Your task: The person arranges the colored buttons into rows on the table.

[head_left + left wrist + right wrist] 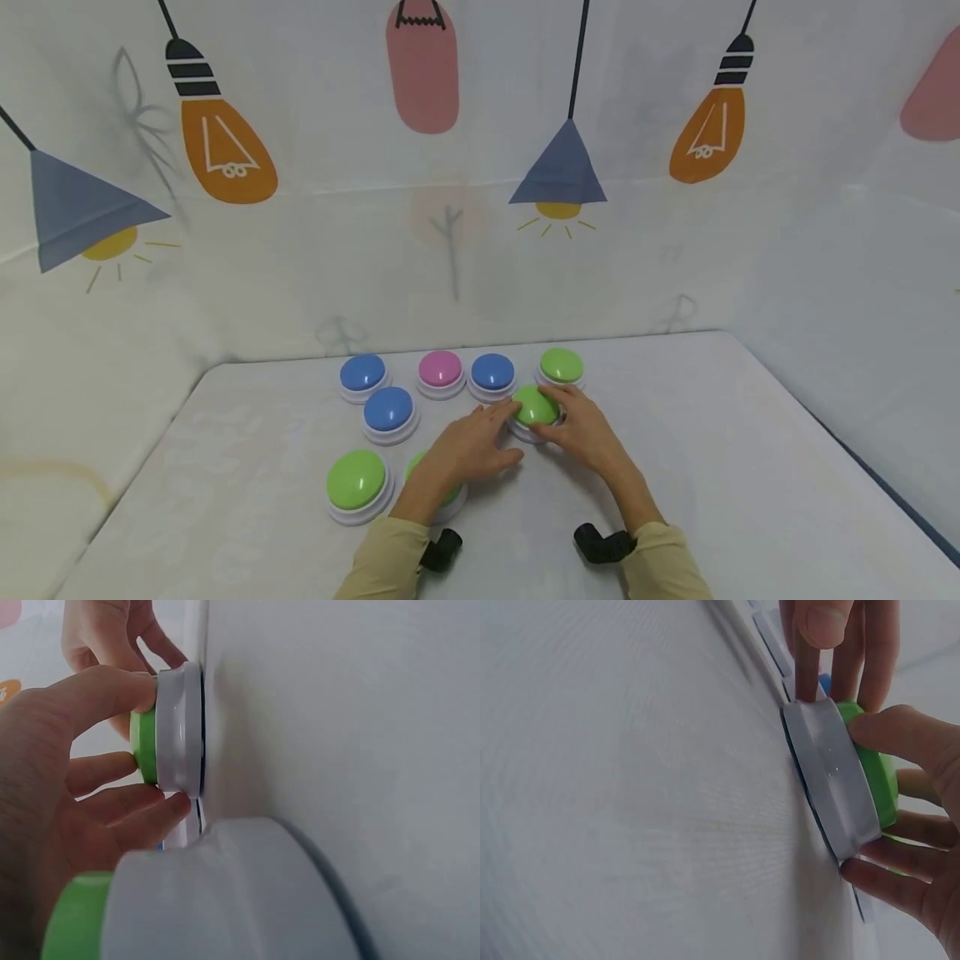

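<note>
A green push button [536, 406] on a white round base sits on the table between both hands. My right hand [585, 429] pinches it, thumb on the near side and fingers round the far right side. From the left, my left hand [468, 446] reaches with straight fingers [847, 667] to the button's edge, its thumb apart from the button in the right wrist view. The left forearm partly hides another green button [450, 492], whose white base [225, 892] looms large in the left wrist view.
Right behind the held button stands a green button [562, 365]. Left of it in the back row are blue [492, 372], pink [440, 368] and blue [362, 372] ones. Another blue button [388, 409] and a green one [356, 480] stand nearer, on the white table [735, 467].
</note>
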A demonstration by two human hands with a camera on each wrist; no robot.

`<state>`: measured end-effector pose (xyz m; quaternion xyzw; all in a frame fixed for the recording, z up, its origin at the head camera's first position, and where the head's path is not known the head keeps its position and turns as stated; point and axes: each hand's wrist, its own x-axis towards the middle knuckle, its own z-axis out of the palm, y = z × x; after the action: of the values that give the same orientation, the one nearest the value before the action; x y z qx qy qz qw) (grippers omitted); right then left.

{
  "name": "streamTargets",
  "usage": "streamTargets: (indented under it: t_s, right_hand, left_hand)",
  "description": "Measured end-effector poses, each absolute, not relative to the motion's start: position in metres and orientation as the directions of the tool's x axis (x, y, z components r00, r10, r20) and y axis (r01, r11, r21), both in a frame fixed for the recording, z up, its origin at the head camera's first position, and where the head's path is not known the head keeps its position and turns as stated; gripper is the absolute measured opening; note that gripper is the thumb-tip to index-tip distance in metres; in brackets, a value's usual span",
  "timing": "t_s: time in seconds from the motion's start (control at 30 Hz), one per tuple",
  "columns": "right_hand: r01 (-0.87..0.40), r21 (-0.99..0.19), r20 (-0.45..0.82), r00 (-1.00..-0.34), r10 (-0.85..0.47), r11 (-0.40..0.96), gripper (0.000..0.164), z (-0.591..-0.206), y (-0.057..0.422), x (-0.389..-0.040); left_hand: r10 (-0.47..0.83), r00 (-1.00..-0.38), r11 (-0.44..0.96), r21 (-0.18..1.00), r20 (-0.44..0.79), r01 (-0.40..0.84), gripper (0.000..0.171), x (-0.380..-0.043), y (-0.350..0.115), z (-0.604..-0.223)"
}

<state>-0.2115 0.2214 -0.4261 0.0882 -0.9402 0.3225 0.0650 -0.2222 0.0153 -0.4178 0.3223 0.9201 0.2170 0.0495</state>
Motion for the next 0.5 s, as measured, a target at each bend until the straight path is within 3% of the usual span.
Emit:
streamTargets:
  t_s: [0.27,0.5]
  right_hand:
    - [-0.187,-0.571,0.155,-0.981,-0.120,0.800,0.062,-0.419,0.214,-0.207]
    - [-0.198,-0.570,0.159,-0.979,-0.129,0.798,0.059,-0.417,0.206,-0.199]
  left_hand:
    - [0.613,-0.787,0.693,0.437,0.061,0.574,0.066,-0.218,0.006,-0.415]
    - [0.628,-0.773,0.706,0.357,0.085,0.612,0.067,-0.207,-0.003,-0.414]
